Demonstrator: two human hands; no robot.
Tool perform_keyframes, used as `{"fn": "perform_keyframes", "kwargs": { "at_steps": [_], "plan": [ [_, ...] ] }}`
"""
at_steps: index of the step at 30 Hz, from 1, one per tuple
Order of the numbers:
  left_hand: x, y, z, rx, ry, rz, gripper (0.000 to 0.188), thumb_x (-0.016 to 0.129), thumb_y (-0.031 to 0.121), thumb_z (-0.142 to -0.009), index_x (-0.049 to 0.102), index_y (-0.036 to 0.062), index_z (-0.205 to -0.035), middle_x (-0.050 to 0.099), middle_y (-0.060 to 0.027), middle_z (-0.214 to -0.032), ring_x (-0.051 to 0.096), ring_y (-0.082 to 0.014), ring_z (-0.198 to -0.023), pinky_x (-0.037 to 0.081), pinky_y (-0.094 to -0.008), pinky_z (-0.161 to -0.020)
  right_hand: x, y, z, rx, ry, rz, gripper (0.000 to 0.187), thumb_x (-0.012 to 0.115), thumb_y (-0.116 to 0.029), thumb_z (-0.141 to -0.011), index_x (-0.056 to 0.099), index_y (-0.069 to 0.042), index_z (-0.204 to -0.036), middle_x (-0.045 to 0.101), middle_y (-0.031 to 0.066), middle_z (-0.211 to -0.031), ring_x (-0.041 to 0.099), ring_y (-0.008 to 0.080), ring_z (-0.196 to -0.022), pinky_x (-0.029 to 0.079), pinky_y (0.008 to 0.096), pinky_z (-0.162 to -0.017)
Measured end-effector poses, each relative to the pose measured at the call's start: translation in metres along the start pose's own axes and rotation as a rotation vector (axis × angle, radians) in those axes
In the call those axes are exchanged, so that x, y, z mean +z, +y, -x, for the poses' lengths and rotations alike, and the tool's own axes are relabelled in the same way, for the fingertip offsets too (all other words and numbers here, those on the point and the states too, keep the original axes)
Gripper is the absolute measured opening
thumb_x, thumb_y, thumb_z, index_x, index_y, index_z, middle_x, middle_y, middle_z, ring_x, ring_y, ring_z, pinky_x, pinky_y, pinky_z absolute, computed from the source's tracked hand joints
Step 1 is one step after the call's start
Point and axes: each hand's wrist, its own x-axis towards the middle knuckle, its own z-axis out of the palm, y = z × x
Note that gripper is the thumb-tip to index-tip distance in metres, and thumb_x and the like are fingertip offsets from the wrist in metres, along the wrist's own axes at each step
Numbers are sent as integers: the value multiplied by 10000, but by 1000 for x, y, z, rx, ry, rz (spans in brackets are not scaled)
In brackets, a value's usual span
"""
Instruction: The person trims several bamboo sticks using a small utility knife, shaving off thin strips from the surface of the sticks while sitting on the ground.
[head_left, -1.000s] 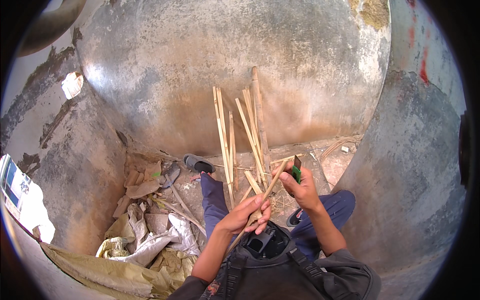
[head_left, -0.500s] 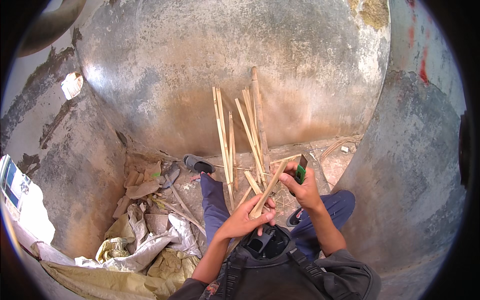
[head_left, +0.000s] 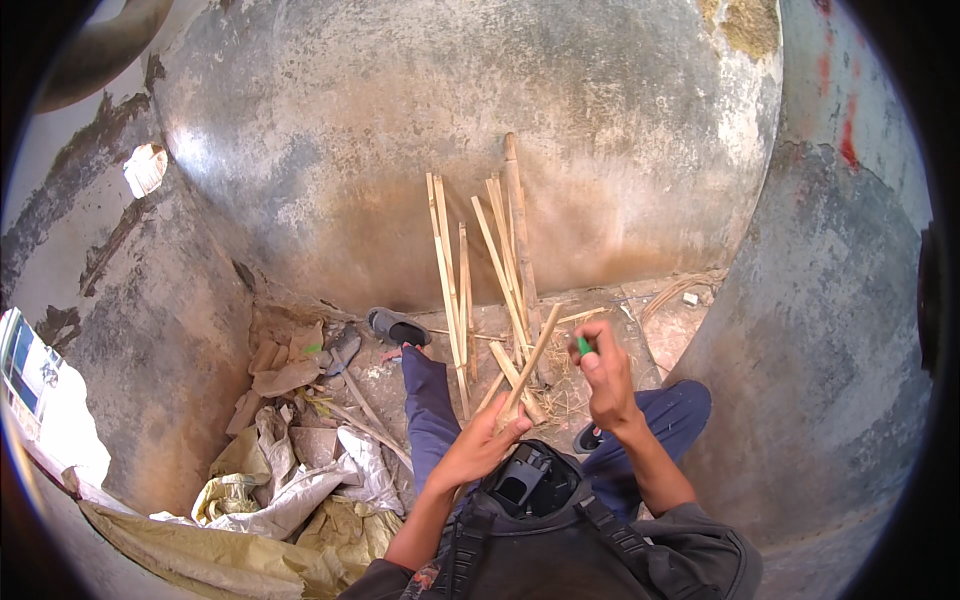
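Low in the middle, my left hand (head_left: 484, 446) is closed around the lower end of a pale bamboo strip (head_left: 539, 350), which slants up and to the right. My right hand (head_left: 609, 382) is a little to the right of the strip, apart from it. Its fingers are wrapped round a green utility knife (head_left: 584, 345); only part of the handle shows and the blade cannot be made out. Behind the strip a thicker split piece of bamboo (head_left: 520, 382) lies at a slant between my legs.
Several long bamboo strips (head_left: 445, 265) and a round bamboo pole (head_left: 516, 205) lean against the curved, worn wall (head_left: 330, 150). Crumpled sacks (head_left: 300, 505) and scraps are heaped at left. Shavings (head_left: 570, 395) litter the floor. A coil of thin cane (head_left: 675, 287) lies far right.
My right hand has moved slightly up and turned, so the knife's dark blade no longer shows. The strip in my left hand has tilted and shifted a little left.
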Motion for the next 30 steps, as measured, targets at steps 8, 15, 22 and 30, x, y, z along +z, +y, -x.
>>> {"fn": "perform_keyframes", "kwargs": {
  "at_steps": [8,15,22,30],
  "plan": [
    [6,24,1,73,137,-192,349,670,302,-1119,584,-18,-1228,701,-107,-1033,614,-194,-879,528,-385,-805,14,-9,23,-377,-266,421,231,781,-260,-962,722,-81,-1096,671,81,-863,705,295,-730,539,405,-640],
    [10,38,3,83,246,-288,369,556,336,-1169,599,-29,-1192,672,-164,-854,642,-273,-745,509,-397,-718,17,-16,22,-400,-248,467,236,785,-270,-967,733,-80,-1096,684,72,-865,715,278,-724,548,385,-632],
    [17,49,3,-18,326,-324,482,434,401,-1199,620,-18,-1049,602,-139,-712,639,-279,-661,484,-414,-652,16,-18,20,-380,-232,486,240,785,-286,-981,740,-77,-1090,705,71,-879,729,270,-731,556,376,-627],
    [16,46,5,-43,319,-335,412,442,350,-1197,605,-3,-1062,597,-127,-703,620,-261,-632,466,-411,-627,8,-16,13,-345,-157,509,257,789,-283,-985,731,-61,-1100,712,72,-879,734,280,-725,554,384,-614]
  ]
}}
